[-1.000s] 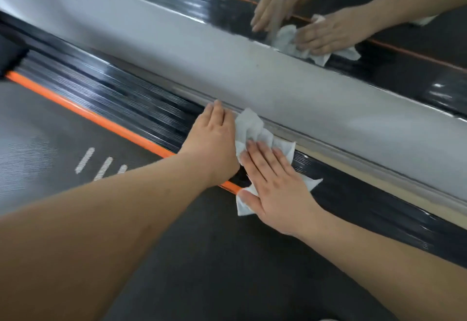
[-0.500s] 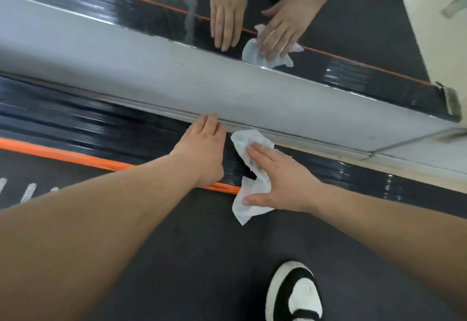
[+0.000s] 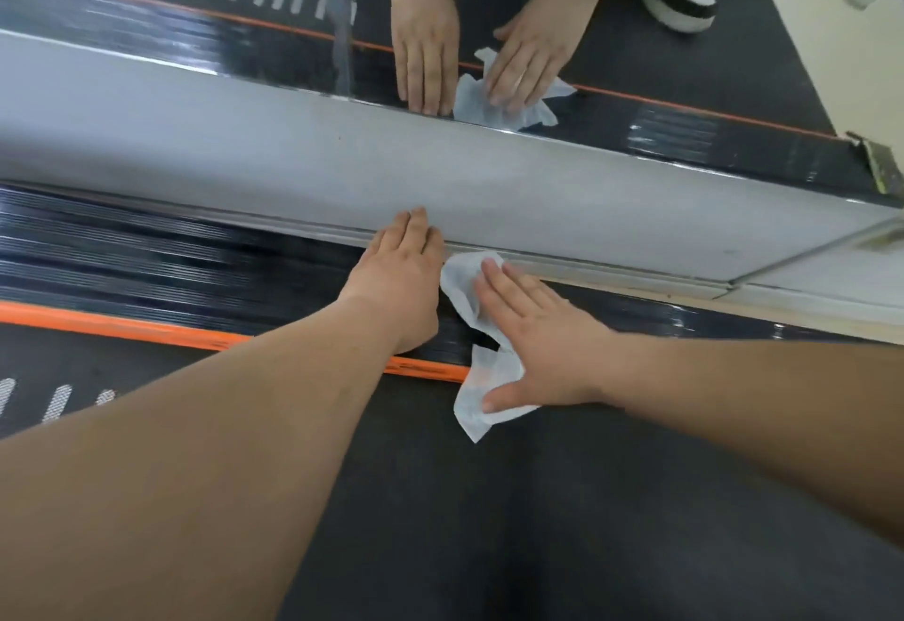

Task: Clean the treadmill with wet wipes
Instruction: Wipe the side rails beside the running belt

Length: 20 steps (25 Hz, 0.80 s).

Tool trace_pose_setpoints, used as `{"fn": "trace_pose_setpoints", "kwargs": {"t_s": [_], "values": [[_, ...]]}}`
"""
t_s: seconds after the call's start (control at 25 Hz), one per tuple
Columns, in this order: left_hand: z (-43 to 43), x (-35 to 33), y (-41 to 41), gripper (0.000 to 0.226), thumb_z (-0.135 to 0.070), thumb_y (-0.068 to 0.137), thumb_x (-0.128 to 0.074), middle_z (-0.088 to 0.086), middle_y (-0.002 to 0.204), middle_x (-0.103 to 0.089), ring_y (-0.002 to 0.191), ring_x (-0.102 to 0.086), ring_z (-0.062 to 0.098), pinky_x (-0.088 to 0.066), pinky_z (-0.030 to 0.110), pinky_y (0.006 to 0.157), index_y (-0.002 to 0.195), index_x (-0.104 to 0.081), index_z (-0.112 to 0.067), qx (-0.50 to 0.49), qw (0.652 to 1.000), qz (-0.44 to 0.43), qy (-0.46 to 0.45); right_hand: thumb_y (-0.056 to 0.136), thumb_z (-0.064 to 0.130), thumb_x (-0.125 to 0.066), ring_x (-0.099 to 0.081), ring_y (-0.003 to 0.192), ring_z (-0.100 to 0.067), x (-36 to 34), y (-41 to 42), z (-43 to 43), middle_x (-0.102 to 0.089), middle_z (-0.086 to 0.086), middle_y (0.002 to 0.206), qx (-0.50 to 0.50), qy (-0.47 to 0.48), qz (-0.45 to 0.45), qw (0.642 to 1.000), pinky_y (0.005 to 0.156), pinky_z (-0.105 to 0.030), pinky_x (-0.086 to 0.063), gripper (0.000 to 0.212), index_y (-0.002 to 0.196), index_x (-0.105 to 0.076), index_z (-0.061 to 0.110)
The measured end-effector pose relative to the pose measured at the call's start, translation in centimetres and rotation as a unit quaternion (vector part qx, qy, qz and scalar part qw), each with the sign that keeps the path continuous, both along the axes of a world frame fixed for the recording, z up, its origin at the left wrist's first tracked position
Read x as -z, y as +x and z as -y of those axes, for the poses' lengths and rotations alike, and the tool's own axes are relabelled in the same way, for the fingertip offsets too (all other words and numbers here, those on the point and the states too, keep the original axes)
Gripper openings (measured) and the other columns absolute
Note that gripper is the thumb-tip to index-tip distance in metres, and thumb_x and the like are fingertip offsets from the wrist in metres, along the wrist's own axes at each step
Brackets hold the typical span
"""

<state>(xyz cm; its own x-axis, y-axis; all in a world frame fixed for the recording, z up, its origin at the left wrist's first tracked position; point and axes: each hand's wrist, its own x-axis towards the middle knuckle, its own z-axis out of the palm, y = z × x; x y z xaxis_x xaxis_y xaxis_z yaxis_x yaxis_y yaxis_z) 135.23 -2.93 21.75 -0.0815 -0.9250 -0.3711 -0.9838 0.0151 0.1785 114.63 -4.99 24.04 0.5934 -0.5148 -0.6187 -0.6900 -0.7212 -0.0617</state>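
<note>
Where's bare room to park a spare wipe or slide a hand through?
Free: belt below the orange stripe; ribbed side rail left of the left hand. Crowded: mid-rail, where it and the right hand pressing the wipe sit close.

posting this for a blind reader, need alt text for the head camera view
A person's right hand presses a white wet wipe flat on the treadmill's glossy black side rail, across its orange stripe. The left hand rests flat on the rail beside it, and a mirror above a grey ledge reflects both hands.
</note>
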Motion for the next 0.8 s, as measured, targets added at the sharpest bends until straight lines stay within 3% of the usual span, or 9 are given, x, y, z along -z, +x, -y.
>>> {"fn": "trace_pose_setpoints", "kwargs": {"t_s": [0.08,0.28,0.52,0.64,0.8], "values": [[0.5,0.2,-0.2,0.088,-0.014,0.093,-0.052,0.014,0.170,0.015,0.159,0.012,0.031,-0.004,0.042,0.130,0.163,0.001,-0.009,0.007,1.000,0.027,-0.013,0.079,0.090,-0.044,0.037,0.148,-0.021,3.9,-0.1,-0.1,0.041,-0.003,0.161,-0.013,-0.033,0.043,0.998,0.125,-0.041,0.014,0.129,0.154,0.033,0.018],[-1.3,0.1,-2.0,0.092,-0.013,0.089,-0.052,0.011,0.170,0.019,0.158,0.014,0.028,0.001,0.038,0.129,0.163,0.003,-0.011,0.002,0.997,0.073,0.016,0.097,0.079,-0.007,0.035,0.150,-0.020,7.6,-3.9,1.2,0.032,-0.003,0.165,-0.104,-0.084,0.116,0.984,0.127,-0.046,0.008,0.092,0.158,0.023,0.018],[-2.7,-0.1,-9.0,0.088,-0.016,0.094,-0.045,0.013,0.169,0.023,0.158,0.017,0.027,0.004,0.039,0.129,0.163,0.009,-0.009,-0.024,0.994,0.093,0.049,0.099,0.077,-0.012,0.021,0.156,-0.026,9.0,-11.7,2.3,0.015,-0.007,0.170,-0.103,-0.101,0.165,0.976,0.127,-0.049,0.001,0.091,0.162,0.006,0.014],[-2.6,0.9,-14.2,0.081,-0.037,0.104,-0.039,0.012,0.170,0.022,0.158,0.017,0.025,0.004,0.039,0.129,0.163,0.008,-0.009,-0.044,0.995,0.067,0.053,0.098,0.078,-0.010,0.019,0.156,-0.028,9.1,-16.8,3.3,0.014,-0.009,0.170,-0.111,-0.112,0.154,0.975,0.128,-0.050,-0.003,0.094,0.162,0.006,0.012],[-3.8,2.4,-17.6,0.085,-0.064,0.102,-0.025,0.017,0.170,0.018,0.158,0.014,0.032,0.000,0.048,0.130,0.165,0.007,-0.016,-0.097,0.988,0.113,0.039,0.099,0.077,-0.008,0.019,0.156,-0.025,9.2,-21.0,3.5,0.015,-0.007,0.170,-0.096,-0.120,0.169,0.974,0.127,-0.049,-0.003,0.091,0.162,0.008,0.014]]}}
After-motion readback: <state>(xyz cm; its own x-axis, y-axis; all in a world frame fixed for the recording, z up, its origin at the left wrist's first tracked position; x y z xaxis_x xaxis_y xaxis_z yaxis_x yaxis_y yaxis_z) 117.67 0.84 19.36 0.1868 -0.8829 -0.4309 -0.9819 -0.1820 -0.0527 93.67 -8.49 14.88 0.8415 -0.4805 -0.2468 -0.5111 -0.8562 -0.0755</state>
